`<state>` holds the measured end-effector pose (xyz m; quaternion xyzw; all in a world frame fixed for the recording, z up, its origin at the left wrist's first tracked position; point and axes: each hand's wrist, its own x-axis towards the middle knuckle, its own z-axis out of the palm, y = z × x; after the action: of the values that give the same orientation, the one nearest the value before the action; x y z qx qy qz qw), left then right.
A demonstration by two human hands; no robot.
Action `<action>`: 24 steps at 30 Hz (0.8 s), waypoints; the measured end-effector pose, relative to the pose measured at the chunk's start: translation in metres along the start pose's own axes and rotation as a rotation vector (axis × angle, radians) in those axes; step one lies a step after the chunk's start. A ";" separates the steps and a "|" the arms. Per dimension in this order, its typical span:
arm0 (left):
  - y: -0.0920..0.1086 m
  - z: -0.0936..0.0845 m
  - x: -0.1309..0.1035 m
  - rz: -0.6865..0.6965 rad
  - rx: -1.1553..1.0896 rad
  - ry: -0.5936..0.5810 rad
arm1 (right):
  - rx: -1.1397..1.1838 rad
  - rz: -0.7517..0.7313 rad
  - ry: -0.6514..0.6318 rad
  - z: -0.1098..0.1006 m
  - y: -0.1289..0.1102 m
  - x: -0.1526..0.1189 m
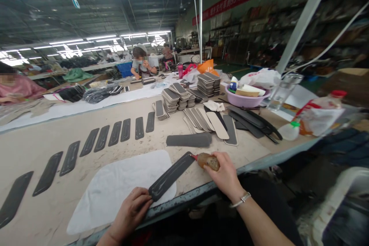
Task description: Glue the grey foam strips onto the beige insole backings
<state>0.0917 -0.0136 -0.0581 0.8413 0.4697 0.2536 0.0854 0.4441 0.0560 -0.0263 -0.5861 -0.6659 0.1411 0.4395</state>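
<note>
My right hand (226, 175) is closed around a brownish glue bottle (208, 161) with a red nozzle. The nozzle tip meets the far right end of a dark grey rounded strip (170, 177). Shiny glue lines run along the strip's face. With closed fingers, my left hand (135, 205) grips the strip's near left end. A white cloth-like sheet (115, 188) lies partly beneath the strip on the table. Several similar grey strips (69, 157) with glossy lines lie in a slanting row to the left.
Stacked grey and beige pieces (178, 98) stand beyond my hands. A grey strip pile (188, 140) lies nearer. Further right are a purple basin (245, 100), black curved pieces (253, 121) and a green-capped bottle (290, 131). A co-worker (142, 63) sits across the table.
</note>
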 end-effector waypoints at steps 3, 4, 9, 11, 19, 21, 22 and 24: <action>0.000 0.000 0.000 0.018 0.015 0.000 | -0.022 0.010 0.011 -0.003 -0.001 -0.001; 0.000 0.000 0.000 0.024 0.019 -0.002 | -0.030 0.014 0.010 -0.005 -0.001 -0.001; 0.002 -0.002 0.002 0.042 0.023 -0.010 | -0.056 0.032 0.001 -0.017 -0.001 -0.006; 0.004 -0.003 0.003 0.040 0.026 -0.016 | -0.060 0.025 -0.004 -0.020 0.000 -0.008; 0.004 -0.002 0.000 0.025 0.025 -0.023 | 0.057 0.014 -0.129 -0.019 -0.017 -0.016; 0.004 -0.002 0.000 0.022 0.024 -0.020 | 0.102 0.015 -0.163 -0.016 -0.026 -0.019; 0.004 -0.002 0.000 0.022 0.025 -0.022 | 0.127 0.012 -0.186 -0.015 -0.031 -0.021; 0.005 -0.002 0.000 0.024 0.030 -0.034 | 0.178 0.002 -0.239 -0.011 -0.041 -0.024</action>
<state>0.0942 -0.0166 -0.0545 0.8522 0.4618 0.2334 0.0777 0.4243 0.0191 -0.0014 -0.5245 -0.6979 0.2684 0.4073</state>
